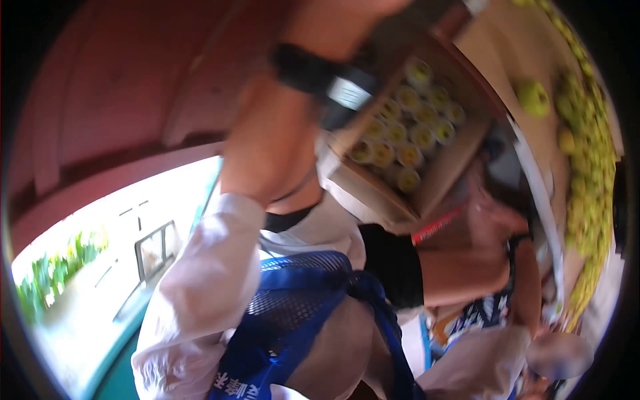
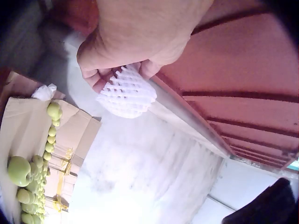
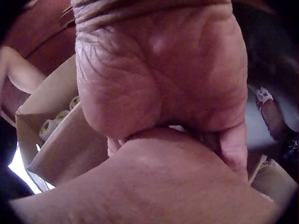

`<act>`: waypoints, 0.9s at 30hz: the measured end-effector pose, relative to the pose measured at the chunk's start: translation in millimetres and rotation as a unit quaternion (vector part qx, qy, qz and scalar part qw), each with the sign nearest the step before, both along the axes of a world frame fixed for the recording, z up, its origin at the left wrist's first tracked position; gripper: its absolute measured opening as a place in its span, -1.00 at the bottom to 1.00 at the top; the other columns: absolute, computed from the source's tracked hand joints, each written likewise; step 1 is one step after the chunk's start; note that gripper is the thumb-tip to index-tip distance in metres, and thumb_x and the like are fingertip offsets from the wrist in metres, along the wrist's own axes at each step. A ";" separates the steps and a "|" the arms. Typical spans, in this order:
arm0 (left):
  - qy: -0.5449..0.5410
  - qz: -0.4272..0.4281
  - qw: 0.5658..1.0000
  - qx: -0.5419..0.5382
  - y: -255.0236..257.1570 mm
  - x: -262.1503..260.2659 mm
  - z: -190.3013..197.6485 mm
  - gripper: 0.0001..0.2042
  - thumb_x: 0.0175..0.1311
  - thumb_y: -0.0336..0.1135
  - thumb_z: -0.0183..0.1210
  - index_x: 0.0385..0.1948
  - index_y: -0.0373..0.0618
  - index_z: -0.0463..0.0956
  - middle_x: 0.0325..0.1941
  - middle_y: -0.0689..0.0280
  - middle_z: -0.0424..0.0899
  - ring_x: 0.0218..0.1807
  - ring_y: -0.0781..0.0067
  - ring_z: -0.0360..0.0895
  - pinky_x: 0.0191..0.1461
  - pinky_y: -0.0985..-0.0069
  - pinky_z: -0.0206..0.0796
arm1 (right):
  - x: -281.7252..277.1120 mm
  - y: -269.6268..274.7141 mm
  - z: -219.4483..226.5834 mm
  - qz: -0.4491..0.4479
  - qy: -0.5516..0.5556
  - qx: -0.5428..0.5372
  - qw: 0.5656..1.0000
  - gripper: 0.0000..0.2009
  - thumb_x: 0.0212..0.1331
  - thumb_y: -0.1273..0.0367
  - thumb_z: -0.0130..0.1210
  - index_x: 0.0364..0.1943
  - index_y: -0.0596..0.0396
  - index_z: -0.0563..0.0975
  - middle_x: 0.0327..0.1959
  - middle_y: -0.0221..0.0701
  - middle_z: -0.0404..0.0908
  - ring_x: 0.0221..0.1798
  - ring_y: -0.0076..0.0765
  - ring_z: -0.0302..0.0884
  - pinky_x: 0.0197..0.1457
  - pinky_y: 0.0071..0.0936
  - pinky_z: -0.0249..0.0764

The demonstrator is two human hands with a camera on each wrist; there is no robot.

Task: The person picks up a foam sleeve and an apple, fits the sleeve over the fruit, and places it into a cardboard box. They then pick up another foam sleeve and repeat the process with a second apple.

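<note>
In the left wrist view my left hand (image 2: 121,65) pinches a white foam net sleeve (image 2: 127,95) between thumb and fingertips, held up in the air. My right hand (image 3: 159,93) fills the right wrist view. Its palm lies against a brown cardboard flap (image 3: 154,191) and its fingers (image 3: 234,144) curl down behind that flap. Just left of it is an open cardboard box (image 3: 56,140) of net-wrapped yellow-green fruit (image 3: 51,123). The blurred head view shows the same box (image 1: 373,190) with rows of wrapped fruit (image 1: 408,130) and a raised forearm (image 1: 267,147) with a black wrist strap.
Loose green fruit (image 2: 19,170) lie on a cardboard-covered surface (image 2: 23,126), also at the right of the head view, green fruit (image 1: 533,97). Red roof panels (image 2: 243,70) are overhead. Another person's arm (image 1: 467,267) reaches in by the box. A blue mesh garment (image 1: 293,313) hangs low.
</note>
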State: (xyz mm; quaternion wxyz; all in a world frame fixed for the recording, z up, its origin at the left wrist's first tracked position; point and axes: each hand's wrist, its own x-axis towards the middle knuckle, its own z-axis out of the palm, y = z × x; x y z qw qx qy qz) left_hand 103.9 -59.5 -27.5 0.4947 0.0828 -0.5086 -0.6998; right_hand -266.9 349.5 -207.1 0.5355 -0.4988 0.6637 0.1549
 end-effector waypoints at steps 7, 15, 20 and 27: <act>0.215 -0.112 0.910 0.336 -19.8 -39.0 -20.7 -0.76 0.28 -0.35 0.12 -0.07 -0.24 0.53 -0.02 0.13 0.68 0.03 0.08 0.64 0.19 0.01 0.45 | -4.8 -4.8 10.4 -0.037 0.070 0.020 0.997 -0.34 0.38 0.18 0.14 0.50 0.06 0.21 0.22 -0.19 0.58 0.25 -0.22 0.53 0.37 -0.36 0.37; 0.168 -0.077 0.910 0.371 -14.4 -29.8 -12.2 -0.72 0.33 -0.35 0.11 0.01 -0.28 0.51 0.04 0.09 0.65 0.09 0.10 0.60 0.26 0.09 0.42 | -26.8 15.4 45.5 -0.039 0.043 0.036 0.998 -0.51 0.34 0.28 0.17 0.31 0.11 0.42 0.03 -0.30 0.63 -0.07 -0.39 0.64 -0.11 -0.44 0.62; 0.199 -0.090 0.911 0.350 -6.1 -22.7 -8.1 -0.72 0.32 -0.33 0.15 -0.01 -0.26 0.52 0.00 0.16 0.65 0.07 0.17 0.60 0.21 0.13 0.42 | 3.6 -5.5 96.7 -0.114 0.015 0.070 0.991 -0.58 0.33 0.29 0.17 0.22 0.12 0.46 -0.05 -0.35 0.61 -0.22 -0.45 0.63 -0.33 -0.48 0.66; 0.172 -0.087 0.914 0.357 -0.4 -19.9 0.8 -0.68 0.33 -0.30 0.16 0.05 -0.24 0.49 0.03 0.19 0.63 0.08 0.18 0.59 0.25 0.14 0.38 | 26.8 -27.9 118.0 -0.100 -0.015 -0.002 0.995 -0.59 0.34 0.21 0.17 0.22 -0.03 0.46 -0.04 -0.40 0.59 -0.08 -0.50 0.53 -0.09 -0.46 0.56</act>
